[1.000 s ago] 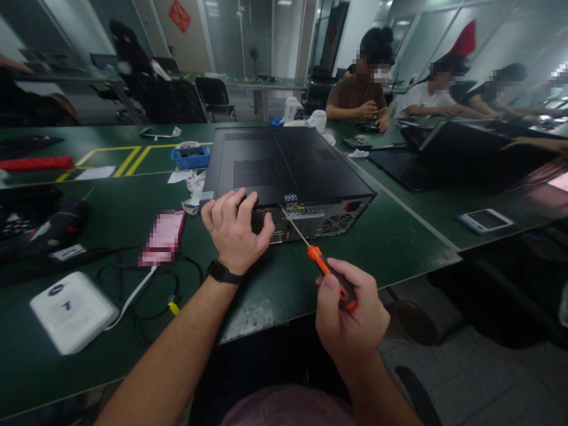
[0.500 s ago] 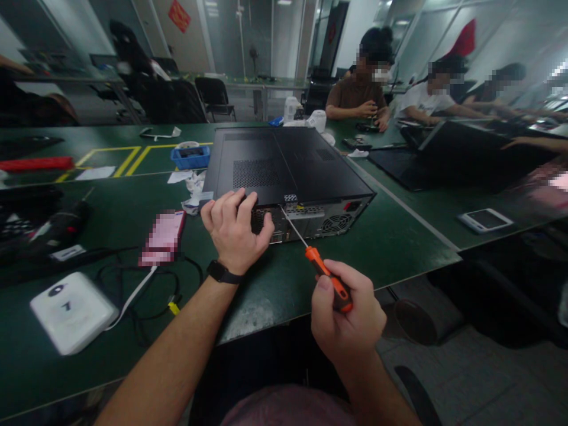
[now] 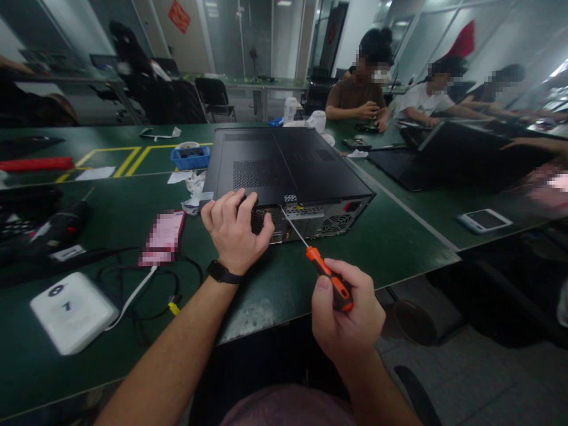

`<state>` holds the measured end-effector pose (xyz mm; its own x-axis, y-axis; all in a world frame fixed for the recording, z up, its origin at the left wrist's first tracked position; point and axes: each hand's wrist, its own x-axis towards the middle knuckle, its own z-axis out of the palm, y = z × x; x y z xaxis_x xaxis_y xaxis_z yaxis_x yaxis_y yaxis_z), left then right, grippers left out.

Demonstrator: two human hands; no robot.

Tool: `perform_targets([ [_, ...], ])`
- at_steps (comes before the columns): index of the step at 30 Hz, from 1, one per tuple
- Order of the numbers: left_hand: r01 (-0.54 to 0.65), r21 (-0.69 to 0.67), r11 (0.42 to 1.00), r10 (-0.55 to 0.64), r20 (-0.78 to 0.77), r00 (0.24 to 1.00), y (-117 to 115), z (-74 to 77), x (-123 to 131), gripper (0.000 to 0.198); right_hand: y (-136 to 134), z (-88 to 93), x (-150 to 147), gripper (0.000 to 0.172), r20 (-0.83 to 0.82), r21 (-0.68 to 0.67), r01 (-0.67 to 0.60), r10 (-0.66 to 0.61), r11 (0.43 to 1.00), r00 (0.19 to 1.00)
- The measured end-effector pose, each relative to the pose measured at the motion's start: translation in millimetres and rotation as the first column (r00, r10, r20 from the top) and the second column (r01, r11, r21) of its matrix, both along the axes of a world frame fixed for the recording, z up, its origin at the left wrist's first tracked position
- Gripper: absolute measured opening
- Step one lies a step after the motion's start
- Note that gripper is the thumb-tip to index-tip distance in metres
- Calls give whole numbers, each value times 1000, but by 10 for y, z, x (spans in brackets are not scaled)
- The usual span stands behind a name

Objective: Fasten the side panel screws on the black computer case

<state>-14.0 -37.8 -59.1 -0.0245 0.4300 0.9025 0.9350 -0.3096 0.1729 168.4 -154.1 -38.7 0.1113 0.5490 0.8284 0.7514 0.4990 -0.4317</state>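
Note:
A black desktop computer case lies on its side, with its rear panel facing me. My left hand rests on the case's near left edge, fingers spread over the top and thumb against the back. In my right hand is a screwdriver with an orange and black handle. Its thin shaft points forward and left, and the tip meets the rear panel just below the top edge, left of a small perforated metal tab. The exact spot under the tip is too small to make out.
On the green table, a white power bank is cabled to a pink-screened phone at left. Behind are a blue tray and crumpled paper. Another phone lies at right. Several people sit across the table.
Almost nothing differs. The right hand and screwdriver handle have shifted very slightly, while the tip, the left hand and the case look the same.

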Motion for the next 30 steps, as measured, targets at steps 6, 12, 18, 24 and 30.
perform_targets([
  [6, 7, 3, 1000, -7, 3, 1000, 12, -14, -6, 44, -6, -42, 18, 22, 10, 11, 46, -46, 999, 999],
  [12, 39, -89, 995, -34, 61, 998, 15, -17, -4, 47, -23, -5, 5, 24, -3, -22, 15, -15, 1000, 1000],
  [18, 47, -91, 995, -41, 68, 997, 20, -34, -9, 48, 14, 22, 32, 25, 24, 41, -38, 37, 998, 999],
  [24, 27, -47, 999, -25, 40, 999, 14, -34, -8, 47, 12, 31, 24, 20, 20, 13, -18, 17, 1000, 1000],
  [30, 22, -56, 998, -20, 35, 999, 15, -28, -10, 47, 2, 45, 12, 23, 31, 7, -58, 58, 998, 998],
])
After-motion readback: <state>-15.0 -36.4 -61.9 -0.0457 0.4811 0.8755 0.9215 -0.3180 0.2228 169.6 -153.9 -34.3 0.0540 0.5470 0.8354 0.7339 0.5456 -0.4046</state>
